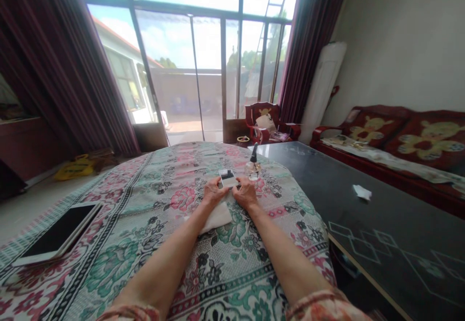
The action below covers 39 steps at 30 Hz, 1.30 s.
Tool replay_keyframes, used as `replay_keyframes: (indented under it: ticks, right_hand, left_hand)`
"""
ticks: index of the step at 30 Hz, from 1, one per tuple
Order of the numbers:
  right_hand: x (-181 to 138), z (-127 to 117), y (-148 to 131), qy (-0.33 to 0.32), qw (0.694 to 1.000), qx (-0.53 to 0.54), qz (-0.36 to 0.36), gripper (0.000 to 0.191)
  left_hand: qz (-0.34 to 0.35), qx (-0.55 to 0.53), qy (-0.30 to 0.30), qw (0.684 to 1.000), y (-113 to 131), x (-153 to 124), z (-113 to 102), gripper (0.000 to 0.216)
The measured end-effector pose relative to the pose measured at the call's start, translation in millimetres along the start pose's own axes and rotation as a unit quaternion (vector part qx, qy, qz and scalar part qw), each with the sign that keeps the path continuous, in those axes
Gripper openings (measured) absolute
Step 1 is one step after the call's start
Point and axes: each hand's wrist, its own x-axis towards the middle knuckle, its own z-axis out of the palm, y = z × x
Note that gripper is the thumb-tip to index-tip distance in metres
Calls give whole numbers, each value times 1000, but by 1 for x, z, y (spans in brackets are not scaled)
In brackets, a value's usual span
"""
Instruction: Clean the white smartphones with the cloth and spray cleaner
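Both my hands grip a small flat rectangular thing with a pale rim and a glossy, reflecting face, perhaps a phone. My left hand is closed on its left edge, and my right hand on its right edge. A folded white cloth lies on the tablecloth, partly under my left wrist. Just beyond my right hand stands a clear spray bottle with a black nozzle, upright.
A flowered tablecloth covers the round table. A white-framed tablet lies at the left. To the right, a low black table carries a crumpled white paper. Beyond are a wooden sofa and armchair.
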Motion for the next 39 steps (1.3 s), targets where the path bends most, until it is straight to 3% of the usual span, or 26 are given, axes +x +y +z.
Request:
replay_keyframes:
  ticks: [6,18,27,39]
  right_hand:
    - [-2,-2,-2,-17,1000,-24,-10,34]
    - [-2,0,4,-13,1000,-9,-5,32]
    - [-1,-1,4,-4,1000,-18,6,33]
    - [1,1,6,15,999,-32,6,33]
  left_hand:
    - [51,111,33,992,1,-4,7,45]
    - [87,188,12,978,-9,2,10,41]
    - [90,167,-1,982,-11,1,10,42]
    - [46,59,-20,997,-17,10,9,48]
